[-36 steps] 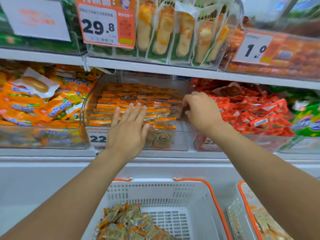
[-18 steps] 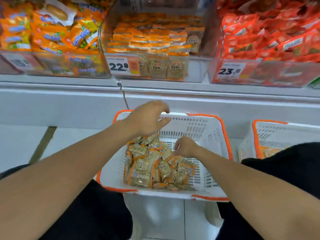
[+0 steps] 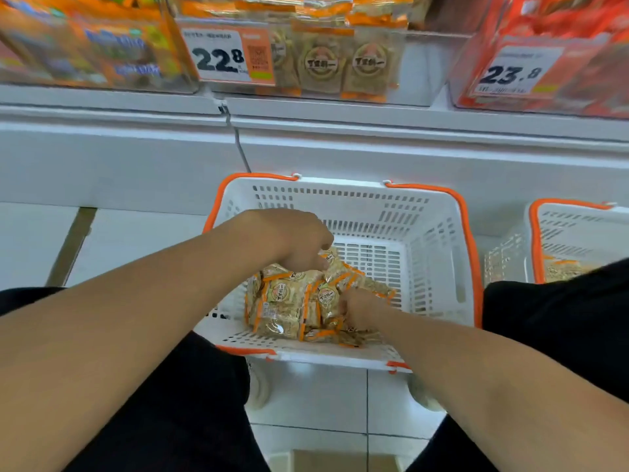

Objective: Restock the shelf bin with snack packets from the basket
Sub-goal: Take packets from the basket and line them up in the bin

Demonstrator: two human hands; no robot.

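Note:
A white basket with orange rim (image 3: 439, 240) stands on the floor between my knees. A heap of beige snack packets with orange edges (image 3: 286, 301) lies in its left half. My left hand (image 3: 296, 240) reaches down onto the back of the heap, fingers curled around packets. My right hand (image 3: 360, 306) is in the heap's right side, fingers curled into the packets. The clear shelf bin (image 3: 418, 69) above holds the same packets behind a 22.8 price tag (image 3: 218, 57).
A second white and orange basket (image 3: 578, 229) with packets stands at the right. Neighbouring bins hold orange packets (image 3: 85, 46) at the left and red packets (image 3: 561, 63) at the right. The white shelf front runs across above the basket. My black-clad knees flank it.
Both hands dropped from the shelf bin into the basket. Since half a second ago, the left hand has sunk onto the heap and the right hand has dug in deeper.

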